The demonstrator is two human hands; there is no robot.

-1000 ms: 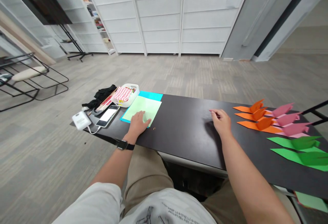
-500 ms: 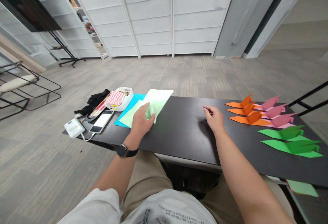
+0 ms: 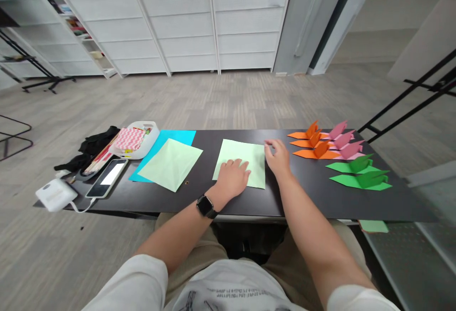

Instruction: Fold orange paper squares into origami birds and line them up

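A light green square of paper (image 3: 254, 164) lies on the dark table in front of me. My left hand (image 3: 232, 178), with a watch on its wrist, rests palm down on that sheet, fingers spread. At the sheet's right edge is my right hand (image 3: 278, 158), its fingers bent and a gap showing between thumb and forefinger; nothing is visibly held in it. To the left, another light green paper (image 3: 171, 164) with crease lines overlaps a blue sheet (image 3: 183, 138).
Folded paper birds in orange (image 3: 318, 150), pink (image 3: 351, 151) and green (image 3: 370, 180) stand at right. On the left are a white basket (image 3: 152, 135), a phone (image 3: 107, 178), a white charger (image 3: 56, 194) and black cloth (image 3: 98, 141). More paper (image 3: 374, 226) lies below the table's right edge.
My left hand has brought a light green sheet rightward and now lies flat on it. Another pale green sheet remains over the blue one. My right hand has come to the sheet's right edge.
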